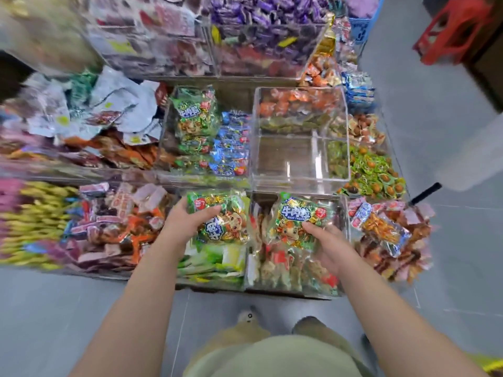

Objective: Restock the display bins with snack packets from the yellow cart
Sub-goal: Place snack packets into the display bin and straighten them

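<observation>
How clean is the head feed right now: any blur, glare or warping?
Head view: sharp centre, where the left hand grips the left packet and the right hand the right packet; motion blur smears the top bins and the yellow packets at left; glare streaks the clear bin; wide-angle bowing at the edges.

Glossy foil packets, clear acrylic bins

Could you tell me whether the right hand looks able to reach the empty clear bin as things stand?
Probably yes: the right hand holds a green packet just in front of the empty clear bin, whose top looks open with nothing over it.
</observation>
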